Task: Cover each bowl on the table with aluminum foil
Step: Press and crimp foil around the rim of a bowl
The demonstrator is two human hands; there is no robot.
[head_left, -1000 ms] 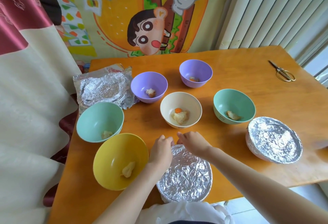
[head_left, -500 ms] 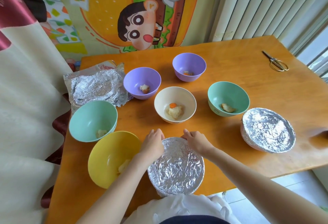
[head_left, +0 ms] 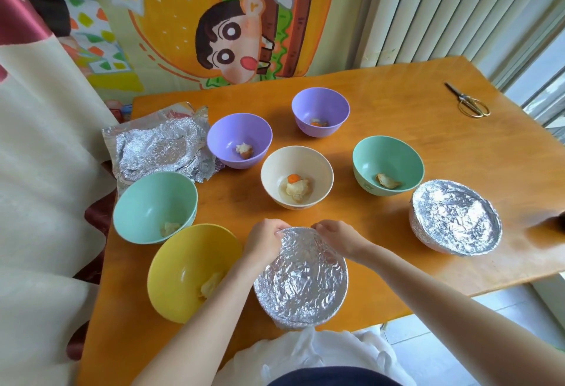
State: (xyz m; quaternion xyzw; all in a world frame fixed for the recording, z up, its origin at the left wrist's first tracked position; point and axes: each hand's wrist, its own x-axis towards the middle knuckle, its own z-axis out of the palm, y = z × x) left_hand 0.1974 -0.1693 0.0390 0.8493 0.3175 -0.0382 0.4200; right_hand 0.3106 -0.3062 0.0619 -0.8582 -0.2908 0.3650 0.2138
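Since half a second ago my hands have drawn closer together along the far rim. My left hand (head_left: 264,240) and right hand (head_left: 337,237) both curl their fingers over that edge, pinching the foil of the foil-wrapped bowl (head_left: 301,278) at the table's near edge. I judge the crimping step nearly done. Next I'd let go and fetch a sheet from the foil stack (head_left: 162,150) for the yellow bowl (head_left: 189,269) just beside. Six bowls stand uncovered and a second covered bowl (head_left: 455,217) sits to the right. The orange table (head_left: 397,147) has scissors (head_left: 469,104) at its far right, and a cartoon hanging (head_left: 232,33) behind.
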